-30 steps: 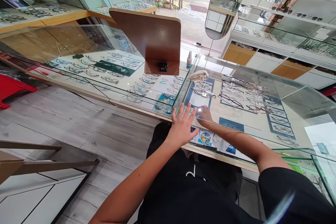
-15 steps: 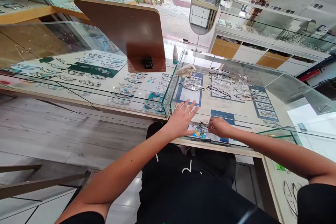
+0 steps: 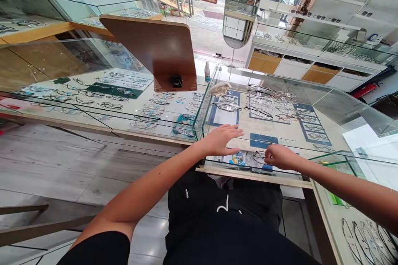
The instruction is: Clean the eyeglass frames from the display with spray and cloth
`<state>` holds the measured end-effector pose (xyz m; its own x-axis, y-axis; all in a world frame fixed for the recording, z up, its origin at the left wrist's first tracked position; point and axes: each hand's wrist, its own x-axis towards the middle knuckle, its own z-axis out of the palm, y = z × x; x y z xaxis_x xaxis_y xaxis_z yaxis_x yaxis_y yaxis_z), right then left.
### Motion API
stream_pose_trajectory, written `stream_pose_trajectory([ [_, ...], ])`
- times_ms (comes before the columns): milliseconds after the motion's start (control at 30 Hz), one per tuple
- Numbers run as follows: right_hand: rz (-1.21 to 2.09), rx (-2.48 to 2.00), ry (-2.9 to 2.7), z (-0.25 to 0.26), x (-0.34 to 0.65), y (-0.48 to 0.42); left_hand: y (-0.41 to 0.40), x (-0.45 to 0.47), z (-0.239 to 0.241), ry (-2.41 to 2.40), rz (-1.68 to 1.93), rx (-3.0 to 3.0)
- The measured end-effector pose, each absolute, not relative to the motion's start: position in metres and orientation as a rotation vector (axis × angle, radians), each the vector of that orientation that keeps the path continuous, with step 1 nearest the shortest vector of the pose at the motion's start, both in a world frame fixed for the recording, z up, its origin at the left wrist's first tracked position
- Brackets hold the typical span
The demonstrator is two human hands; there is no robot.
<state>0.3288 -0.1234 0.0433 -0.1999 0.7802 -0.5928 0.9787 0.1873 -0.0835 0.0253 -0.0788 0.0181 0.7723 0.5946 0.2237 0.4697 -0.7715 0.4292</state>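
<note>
My right hand (image 3: pixel 281 157) is closed on a pair of dark thin-rimmed eyeglasses (image 3: pixel 258 156) over the front strip of the glass display counter (image 3: pixel 248 165). The lenses stick out to the left of my fist; the gripped part is hidden by my fingers. My left hand (image 3: pixel 221 138) is open, palm down, fingers stretched to the right, at the counter's left corner. Between the two hands lies a leaflet with a colourful round print (image 3: pixel 237 158). Just beyond them is a dark blue card (image 3: pixel 263 140).
Several eyeglass frames (image 3: pixel 258 112) rest on trays inside the case. A crumpled cloth (image 3: pixel 220 89) and a small spray bottle (image 3: pixel 207 72) stand further back. A brown-backed tabletop mirror or board (image 3: pixel 149 45) rises at the left. More eyeglasses (image 3: pixel 370 236) lie at the lower right.
My right hand has moved right, and the eyeglasses have gone with it, away from the round-print leaflet. My left hand's fingers have swung from pointing forward to pointing right. The view has tilted up slightly.
</note>
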Motion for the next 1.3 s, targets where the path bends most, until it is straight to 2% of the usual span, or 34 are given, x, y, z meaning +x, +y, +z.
stream_pose_trajectory([
  [133,-0.703,1.715,1.986,0.055,0.343,-0.125,-0.021,0.026,0.047,1.177,0.924,2.402],
  [267,-0.822,1.777,1.943,0.070,0.362,-0.134,0.054,0.023,0.068,1.648,1.111,2.240],
  [433,-0.901,1.779,2.062,0.118,0.374,-0.140,0.110,0.006,0.065,1.914,0.657,2.209],
  [533,-0.876,1.761,2.269,0.151,0.365,-0.125,0.112,-0.006,0.060,1.953,0.584,2.132],
  [733,-0.642,1.737,2.658,0.170,0.319,-0.046,0.061,-0.045,0.068,2.026,0.806,2.098],
  [967,-0.279,1.595,2.859,0.130,0.235,0.066,-0.029,-0.129,0.055,2.178,0.870,1.844],
  [1067,-0.270,1.566,2.844,0.110,0.210,0.092,-0.075,-0.148,0.037,2.195,0.924,1.918],
  [1133,-0.290,1.539,2.828,0.097,0.202,0.102,-0.108,-0.146,0.025,2.220,1.123,1.997],
  [1233,-0.314,1.498,2.810,0.082,0.197,0.112,-0.154,-0.119,0.011,1.975,1.344,2.155],
  [1300,-0.319,1.484,2.802,0.076,0.195,0.117,-0.177,-0.093,0.003,1.726,1.307,2.251],
])
